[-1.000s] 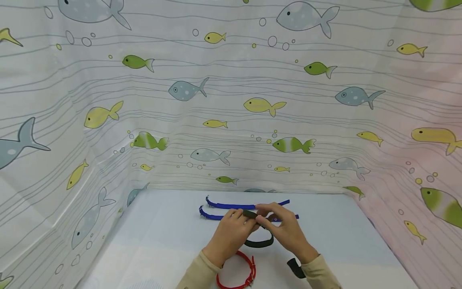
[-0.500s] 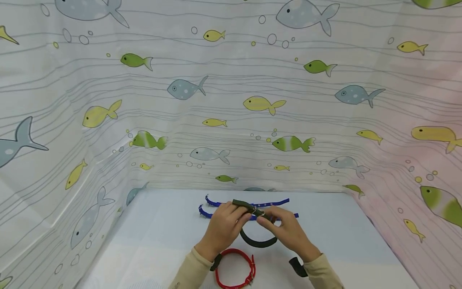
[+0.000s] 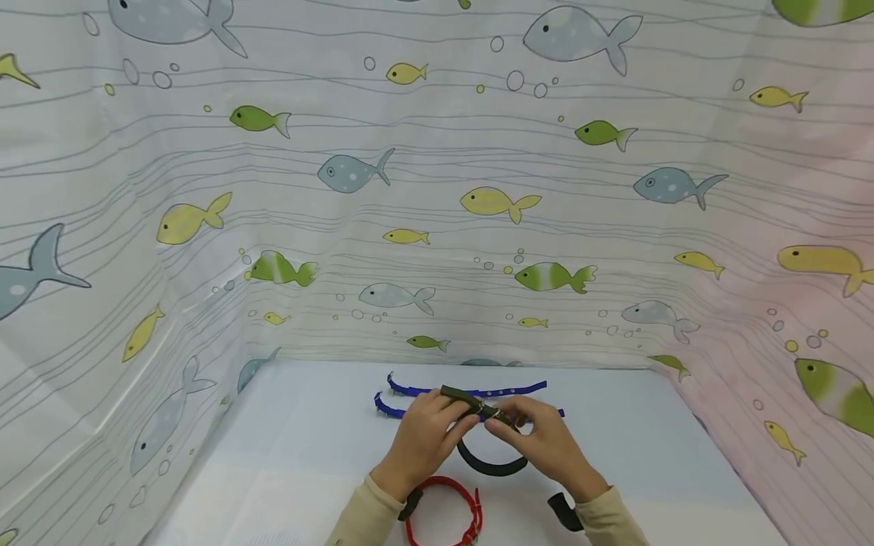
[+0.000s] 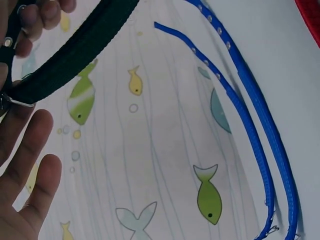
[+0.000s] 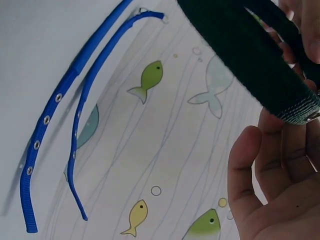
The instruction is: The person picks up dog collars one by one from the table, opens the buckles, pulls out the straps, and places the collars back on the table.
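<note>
A dark green collar point(image 3: 495, 469) with a metal buckle and eyelets is bent into a loop between my hands, above the table. My left hand point(image 3: 422, 440) pinches it to the left of the buckle, and the strap's tip sticks out past those fingers. On the other side of the buckle, my right hand point(image 3: 546, 440) grips the band between thumb and fingers. The left wrist view shows the green band point(image 4: 75, 55) running down to its buckle point(image 4: 20, 101). From the right wrist, the padded band point(image 5: 240, 55) hides part of the fingers.
Two blue collars point(image 3: 501, 393) with eyelets lie stretched out on the white table point(image 3: 307, 455), behind my hands. A red collar point(image 3: 447, 479), buckled into a ring, lies nearer, beside my left wrist. A fish-patterned curtain point(image 3: 437, 265) encloses the table.
My left hand has shifted slightly left. The green collar's tip and buckle now show above the fingers, and its loop hangs wider below.
</note>
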`<state>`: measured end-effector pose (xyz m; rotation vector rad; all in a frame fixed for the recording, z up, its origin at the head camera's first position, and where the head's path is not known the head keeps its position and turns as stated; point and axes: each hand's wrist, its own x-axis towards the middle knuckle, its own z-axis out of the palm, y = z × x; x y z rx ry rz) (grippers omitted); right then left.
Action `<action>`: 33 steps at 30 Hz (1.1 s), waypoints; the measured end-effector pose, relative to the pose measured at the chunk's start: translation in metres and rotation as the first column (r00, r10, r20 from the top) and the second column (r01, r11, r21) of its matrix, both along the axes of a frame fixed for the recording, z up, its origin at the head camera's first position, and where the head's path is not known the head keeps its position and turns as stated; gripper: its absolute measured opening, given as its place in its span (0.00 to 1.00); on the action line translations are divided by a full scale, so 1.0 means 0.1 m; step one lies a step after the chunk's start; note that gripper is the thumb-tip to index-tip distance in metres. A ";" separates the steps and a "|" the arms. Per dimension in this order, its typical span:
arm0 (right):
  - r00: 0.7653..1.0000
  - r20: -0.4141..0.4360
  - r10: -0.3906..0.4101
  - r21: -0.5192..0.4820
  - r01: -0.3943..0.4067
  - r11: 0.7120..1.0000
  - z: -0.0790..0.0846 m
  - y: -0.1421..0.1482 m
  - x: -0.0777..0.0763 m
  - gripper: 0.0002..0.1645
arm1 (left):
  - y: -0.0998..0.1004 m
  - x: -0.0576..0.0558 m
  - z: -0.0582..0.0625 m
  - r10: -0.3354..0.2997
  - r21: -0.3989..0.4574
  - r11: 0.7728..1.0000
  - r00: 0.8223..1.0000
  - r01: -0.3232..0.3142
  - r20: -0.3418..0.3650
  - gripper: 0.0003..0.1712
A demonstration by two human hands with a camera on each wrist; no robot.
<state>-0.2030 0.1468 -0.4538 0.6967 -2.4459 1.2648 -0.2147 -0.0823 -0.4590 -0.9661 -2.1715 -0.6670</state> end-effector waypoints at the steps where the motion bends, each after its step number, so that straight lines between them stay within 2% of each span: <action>1: 1.000 0.002 -0.002 0.001 0.002 1.000 0.00 0.00 0.00 0.09 | -0.01 0.00 0.00 -0.001 0.000 1.000 1.000 0.001 -0.001 0.10; 9: 0.998 0.044 0.037 0.009 -0.037 0.999 -0.02 0.00 -0.03 0.08 | -0.06 -0.05 0.00 -0.027 0.030 0.999 0.998 0.029 -0.056 0.08; 18: 0.990 0.046 0.134 -0.007 -0.134 0.991 -0.08 0.04 -0.07 0.16 | -0.10 -0.06 0.01 -0.012 0.041 0.999 1.000 0.013 -0.022 0.10; 20: 0.992 0.023 0.121 0.005 -0.121 0.993 -0.07 0.03 -0.07 0.16 | -0.09 -0.06 0.01 -0.014 0.043 0.999 1.000 0.015 -0.027 0.09; 25: 0.999 -0.026 0.022 0.017 -0.021 1.000 -0.04 -0.02 -0.05 0.14 | -0.08 -0.05 -0.01 -0.024 0.040 0.999 0.998 0.027 -0.053 0.08; 29: 0.999 0.002 -0.032 -0.001 0.032 0.999 -0.02 -0.04 -0.04 0.12 | -0.07 -0.04 -0.03 -0.027 0.046 0.998 0.998 0.030 -0.061 0.08; 33: 0.999 0.023 -0.023 -0.018 0.023 1.000 -0.02 -0.03 -0.03 0.09 | -0.07 -0.03 -0.03 -0.032 0.055 0.998 0.998 0.035 -0.052 0.07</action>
